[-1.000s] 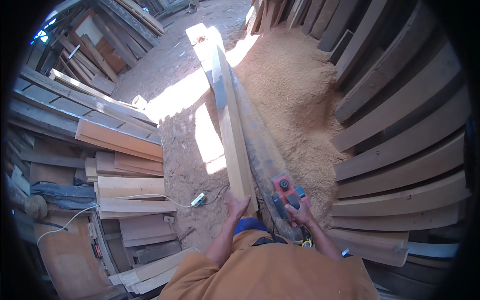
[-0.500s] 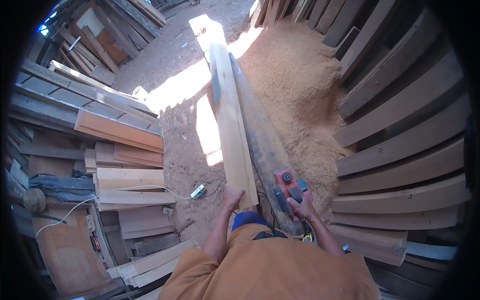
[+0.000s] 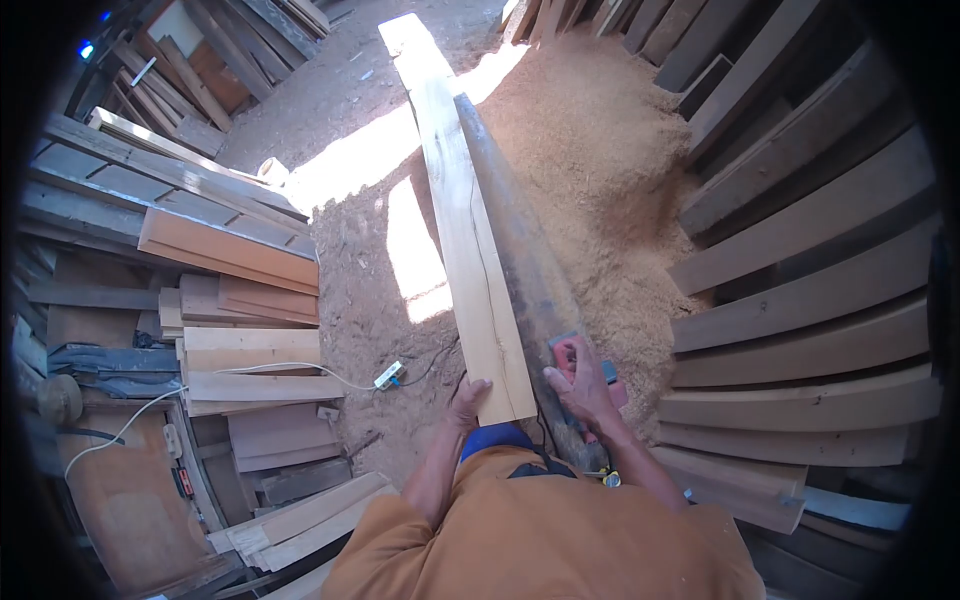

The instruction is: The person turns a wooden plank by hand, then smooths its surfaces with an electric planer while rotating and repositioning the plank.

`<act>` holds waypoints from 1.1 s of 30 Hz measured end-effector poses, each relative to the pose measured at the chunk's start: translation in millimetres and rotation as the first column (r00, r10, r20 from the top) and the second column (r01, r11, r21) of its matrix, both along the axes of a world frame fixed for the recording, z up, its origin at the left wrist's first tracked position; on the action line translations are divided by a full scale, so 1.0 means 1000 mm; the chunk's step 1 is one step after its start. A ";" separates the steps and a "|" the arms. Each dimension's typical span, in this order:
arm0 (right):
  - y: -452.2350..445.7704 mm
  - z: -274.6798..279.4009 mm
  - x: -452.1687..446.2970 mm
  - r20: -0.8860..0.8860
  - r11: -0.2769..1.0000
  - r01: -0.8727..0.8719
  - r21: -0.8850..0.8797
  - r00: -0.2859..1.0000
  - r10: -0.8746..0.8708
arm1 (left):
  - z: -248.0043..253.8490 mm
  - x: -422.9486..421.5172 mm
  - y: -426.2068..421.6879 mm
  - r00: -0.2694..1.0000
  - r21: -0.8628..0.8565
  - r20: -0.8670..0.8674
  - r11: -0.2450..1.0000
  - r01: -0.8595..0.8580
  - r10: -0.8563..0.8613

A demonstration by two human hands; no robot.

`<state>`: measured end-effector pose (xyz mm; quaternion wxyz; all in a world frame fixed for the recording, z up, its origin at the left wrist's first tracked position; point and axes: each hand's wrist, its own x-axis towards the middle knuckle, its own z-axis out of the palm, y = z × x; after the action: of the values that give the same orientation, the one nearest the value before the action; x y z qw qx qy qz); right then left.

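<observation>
A long pale wooden board (image 3: 468,240) stretches away from my body, with a dark crack running along its near part. My left hand (image 3: 470,402) is closed on the board's left edge at the near end, thumb on top. To its right lies a worn, dusty beam (image 3: 535,275), partly under the board. A red electric planer (image 3: 568,350) rests at the near end of this beam. My right hand (image 3: 585,392) is over the planer with its fingers curled around the upper part, covering much of the tool.
Sawdust (image 3: 610,200) is heaped right of the beam. Planks (image 3: 800,315) line the right side, and stacked boards (image 3: 260,350) fill the left. A white power strip (image 3: 388,375) with a cable lies on the dirt floor (image 3: 365,270) left of the board.
My right hand has moved from the planer's rear handle forward over its top. The board has turned to show a broader, cracked face, and its near end has shifted slightly right.
</observation>
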<state>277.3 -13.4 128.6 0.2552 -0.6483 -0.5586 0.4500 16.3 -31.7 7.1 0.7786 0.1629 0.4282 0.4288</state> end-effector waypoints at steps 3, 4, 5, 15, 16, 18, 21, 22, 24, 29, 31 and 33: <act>0.007 -0.036 -0.027 -0.186 0.966 -0.044 -0.255 0.983 -0.004 | 0.028 0.013 0.001 1.000 0.018 0.008 0.999 0.027 -0.027; 0.003 -0.055 -0.035 -0.226 0.966 -0.062 -0.252 0.974 0.003 | 0.032 0.015 -0.002 0.999 -0.004 -0.001 0.999 0.035 -0.035; -0.001 -0.064 -0.038 -0.267 0.966 -0.078 -0.248 0.964 0.009 | 0.033 0.017 -0.004 0.999 -0.024 -0.011 0.999 0.044 -0.045; -0.015 -0.031 -0.013 -0.277 0.975 -0.064 -0.212 0.961 0.003 | 0.057 0.024 0.068 0.971 0.180 -0.231 0.979 0.099 -0.056; -0.012 -0.004 -0.011 -0.271 0.974 -0.108 -0.198 0.961 0.051 | 0.050 0.021 0.093 0.946 0.224 -0.323 0.968 0.116 -0.039; -0.014 -0.008 -0.012 -0.204 0.975 -0.125 -0.181 0.975 0.088 | 0.064 0.028 0.133 0.764 0.275 -0.642 0.950 0.144 0.070; -0.018 -0.055 -0.017 -0.087 0.984 -0.082 -0.158 0.994 0.069 | 0.052 0.020 0.172 0.665 0.287 -0.743 0.932 0.222 0.070; -0.017 -0.043 -0.016 -0.094 0.984 -0.093 -0.153 0.992 0.079 | 0.059 0.022 0.171 0.680 0.289 -0.729 0.935 0.203 0.078; -0.018 -0.024 -0.016 -0.133 0.979 -0.105 -0.177 0.988 0.082 | 0.070 0.023 0.164 0.709 0.289 -0.699 0.944 0.162 0.092; -0.018 -0.045 -0.017 -0.176 0.974 -0.128 -0.185 0.980 0.095 | 0.069 0.024 0.162 0.720 0.248 -0.690 0.958 0.143 0.071; -0.018 -0.041 -0.018 -0.146 0.975 -0.109 -0.192 0.986 0.082 | 0.062 0.021 0.161 0.751 0.245 -0.657 0.961 0.127 0.068; -0.018 -0.028 -0.017 -0.151 0.972 -0.097 -0.215 0.986 0.065 | 0.043 0.012 0.160 0.810 0.252 -0.584 0.961 0.111 0.060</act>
<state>260.4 -31.4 100.6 0.2018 -0.6155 -0.5113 0.5648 27.9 128.2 50.5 0.5842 0.3990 0.5812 0.4021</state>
